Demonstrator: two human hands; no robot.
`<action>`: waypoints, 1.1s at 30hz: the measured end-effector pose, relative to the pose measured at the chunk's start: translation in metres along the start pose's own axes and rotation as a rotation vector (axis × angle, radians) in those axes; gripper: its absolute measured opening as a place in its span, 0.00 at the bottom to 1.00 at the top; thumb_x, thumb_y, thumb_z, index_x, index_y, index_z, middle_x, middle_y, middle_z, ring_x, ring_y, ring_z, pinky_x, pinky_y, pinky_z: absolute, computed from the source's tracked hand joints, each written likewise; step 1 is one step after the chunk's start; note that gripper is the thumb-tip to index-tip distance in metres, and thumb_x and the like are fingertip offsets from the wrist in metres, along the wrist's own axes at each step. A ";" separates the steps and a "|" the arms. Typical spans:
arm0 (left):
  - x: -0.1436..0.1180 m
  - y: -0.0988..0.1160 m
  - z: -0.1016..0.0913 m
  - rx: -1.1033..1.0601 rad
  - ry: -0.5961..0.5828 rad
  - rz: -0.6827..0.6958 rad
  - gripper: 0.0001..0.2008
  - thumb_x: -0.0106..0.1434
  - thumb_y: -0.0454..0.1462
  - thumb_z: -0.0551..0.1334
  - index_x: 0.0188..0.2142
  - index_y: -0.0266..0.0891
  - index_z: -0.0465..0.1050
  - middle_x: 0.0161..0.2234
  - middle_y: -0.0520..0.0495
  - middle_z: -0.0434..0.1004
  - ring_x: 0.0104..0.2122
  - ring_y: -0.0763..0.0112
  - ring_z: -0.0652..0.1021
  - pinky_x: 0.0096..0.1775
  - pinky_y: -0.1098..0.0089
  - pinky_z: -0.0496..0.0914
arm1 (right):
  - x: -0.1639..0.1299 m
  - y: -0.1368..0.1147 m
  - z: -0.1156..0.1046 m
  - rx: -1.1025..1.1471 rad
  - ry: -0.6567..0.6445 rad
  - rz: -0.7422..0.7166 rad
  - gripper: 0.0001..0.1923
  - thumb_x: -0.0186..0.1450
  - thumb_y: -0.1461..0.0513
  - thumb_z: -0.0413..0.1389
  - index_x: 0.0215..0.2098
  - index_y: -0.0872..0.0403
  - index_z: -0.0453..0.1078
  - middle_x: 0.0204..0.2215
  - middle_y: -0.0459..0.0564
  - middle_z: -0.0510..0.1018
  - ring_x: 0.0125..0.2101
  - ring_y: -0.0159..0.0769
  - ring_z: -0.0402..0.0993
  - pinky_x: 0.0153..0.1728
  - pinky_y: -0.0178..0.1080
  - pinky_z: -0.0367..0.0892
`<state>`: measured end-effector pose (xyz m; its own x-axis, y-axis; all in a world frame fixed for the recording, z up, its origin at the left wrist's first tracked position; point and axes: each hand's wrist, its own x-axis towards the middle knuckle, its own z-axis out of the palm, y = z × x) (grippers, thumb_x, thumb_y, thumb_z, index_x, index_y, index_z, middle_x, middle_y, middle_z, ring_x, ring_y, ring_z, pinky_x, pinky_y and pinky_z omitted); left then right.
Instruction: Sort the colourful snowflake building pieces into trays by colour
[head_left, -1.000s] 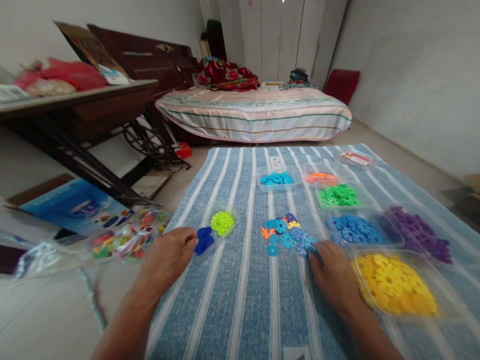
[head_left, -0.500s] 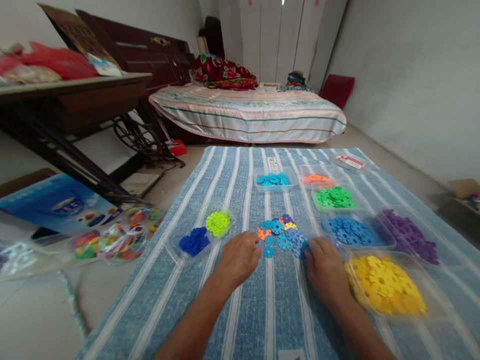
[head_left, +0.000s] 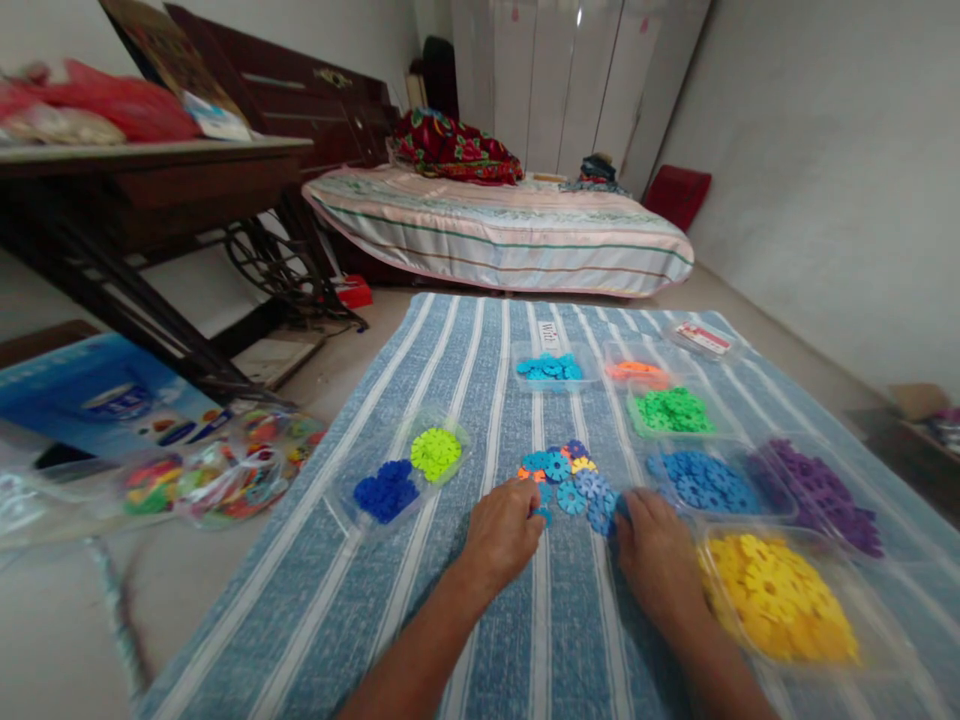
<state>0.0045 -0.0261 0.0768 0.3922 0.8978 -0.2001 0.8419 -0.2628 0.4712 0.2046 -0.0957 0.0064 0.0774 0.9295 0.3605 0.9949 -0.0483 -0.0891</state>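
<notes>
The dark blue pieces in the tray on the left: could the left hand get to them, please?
Probably yes: the left hand lies just right of the dark blue pieces, with only bare mat between.

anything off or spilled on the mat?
One thing: a mixed-colour pile of loose discs lies bare on the striped mat, outside the single-colour trays. Left hand and right hand rest at its near edge. Nothing looks damaged.
</notes>
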 end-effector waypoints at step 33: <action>0.123 0.034 -0.065 -0.185 0.406 -0.124 0.14 0.61 0.42 0.58 0.43 0.36 0.71 0.36 0.44 0.78 0.34 0.69 0.75 0.36 0.71 0.66 | -0.006 -0.003 0.009 0.069 0.108 -0.010 0.14 0.66 0.62 0.46 0.44 0.60 0.69 0.44 0.60 0.73 0.47 0.48 0.66 0.47 0.48 0.64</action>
<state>0.0571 0.0983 0.1241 0.0849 0.9939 0.0702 0.7788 -0.1101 0.6175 0.2009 -0.0976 -0.0035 0.0780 0.8850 0.4591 0.9890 -0.0106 -0.1476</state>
